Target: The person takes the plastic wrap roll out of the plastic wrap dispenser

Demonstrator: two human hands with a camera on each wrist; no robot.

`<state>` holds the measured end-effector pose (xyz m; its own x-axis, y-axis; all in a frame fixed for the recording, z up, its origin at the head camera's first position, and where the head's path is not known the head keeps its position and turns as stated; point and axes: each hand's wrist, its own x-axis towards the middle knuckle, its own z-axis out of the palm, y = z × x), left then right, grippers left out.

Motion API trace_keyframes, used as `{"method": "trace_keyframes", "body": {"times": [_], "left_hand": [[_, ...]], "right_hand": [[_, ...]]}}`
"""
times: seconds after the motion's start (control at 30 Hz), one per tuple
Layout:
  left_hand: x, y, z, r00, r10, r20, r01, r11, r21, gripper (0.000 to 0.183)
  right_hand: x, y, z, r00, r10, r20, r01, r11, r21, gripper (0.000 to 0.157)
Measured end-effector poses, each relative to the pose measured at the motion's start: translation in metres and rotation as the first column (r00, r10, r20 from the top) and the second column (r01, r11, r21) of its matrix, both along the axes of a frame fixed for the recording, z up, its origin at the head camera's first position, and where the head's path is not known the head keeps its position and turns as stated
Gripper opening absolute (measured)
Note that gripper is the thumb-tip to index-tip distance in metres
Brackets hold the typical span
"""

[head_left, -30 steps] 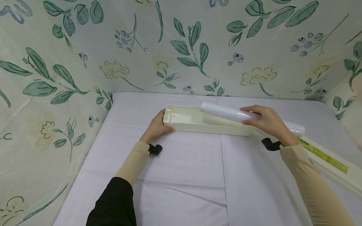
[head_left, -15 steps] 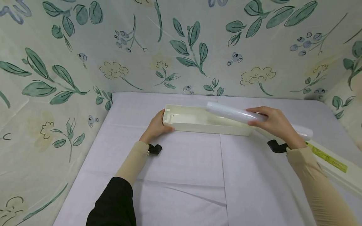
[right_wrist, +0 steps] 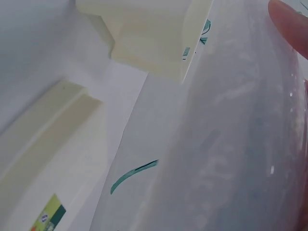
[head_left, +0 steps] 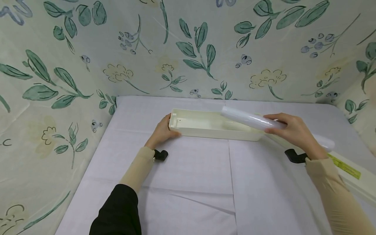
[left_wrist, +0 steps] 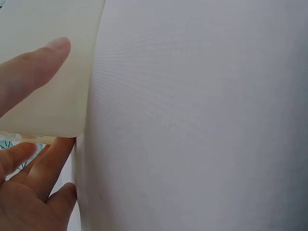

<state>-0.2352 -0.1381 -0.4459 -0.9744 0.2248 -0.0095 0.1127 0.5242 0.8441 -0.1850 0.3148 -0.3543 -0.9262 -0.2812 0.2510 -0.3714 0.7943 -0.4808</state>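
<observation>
A long cream plastic box (head_left: 205, 132), open at the top, lies near the back of the table. My left hand (head_left: 161, 132) grips its left end, with the thumb on the front wall and the fingers round the end, as the left wrist view shows the box (left_wrist: 62, 103) too. In my right hand (head_left: 295, 132) is a shiny, whitish roll of cling film (head_left: 248, 119), held slantwise with its left end over the right part of the box. Close up in the right wrist view, the roll (right_wrist: 226, 144) fills the right side.
A long cream lid-like piece (head_left: 364, 182) with a yellow label (head_left: 345, 165) lies at the right, partly hidden by the right forearm. White cloth (head_left: 188, 173) covers the table. Behind it hangs a leaf-patterned cloth (head_left: 141, 75).
My right hand has moved to the right and slightly towards me, taking the roll of cling film with it across the box. The left hand and the box have stayed put.
</observation>
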Motion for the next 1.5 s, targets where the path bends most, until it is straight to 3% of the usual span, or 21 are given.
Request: {"method": "trace_keyframes", "body": {"times": [0.3,1.5], "left_hand": [[-0.001,0.0,-0.001,1.0,-0.005,0.003,0.005,1.0,0.008,0.099],[-0.001,0.001,0.001,1.0,-0.002,0.005,0.002,1.0,0.021,0.104]], "right_hand": [[0.005,0.008,-0.001,1.0,-0.014,-0.014,0.014,1.0,0.004,0.047],[0.023,0.03,0.0,0.992,-0.106,0.065,0.107,0.994,-0.007,0.051]]}}
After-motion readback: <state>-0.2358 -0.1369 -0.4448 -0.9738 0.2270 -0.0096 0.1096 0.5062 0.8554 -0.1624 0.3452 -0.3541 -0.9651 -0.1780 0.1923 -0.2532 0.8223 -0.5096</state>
